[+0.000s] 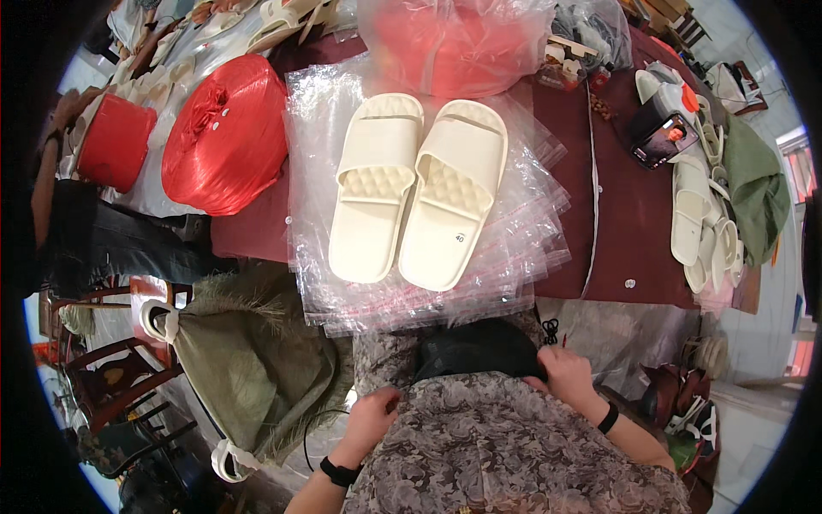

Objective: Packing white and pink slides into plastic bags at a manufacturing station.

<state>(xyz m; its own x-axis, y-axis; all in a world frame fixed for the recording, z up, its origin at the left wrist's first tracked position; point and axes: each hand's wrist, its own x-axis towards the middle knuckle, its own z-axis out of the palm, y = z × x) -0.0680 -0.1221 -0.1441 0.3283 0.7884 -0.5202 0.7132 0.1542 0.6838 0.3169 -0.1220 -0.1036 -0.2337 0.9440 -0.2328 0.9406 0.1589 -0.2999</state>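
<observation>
A pair of cream foam slide sandals point(418, 190) lies unbagged on the stack of clear plastic bags point(514, 231) on the desk, while the left hand point(370, 421) rests loosely on patterned clothing and the right hand point(567, 370) pinches a black fabric pouch point(479, 349) at the lap.

Looked like a small slipper packing workshop, not a shop floor. A dark red table point(634, 214) carried a stack of clear plastic bags point(514, 231) at its near edge, with a cream slipper pair point(419, 193) on top. More loose cream slippers point(702, 231) piled at the right edge. Big red twine spool point(227, 133) sat at the left edge. Woven sacks point(248, 360) lay below the near-left corner.
</observation>
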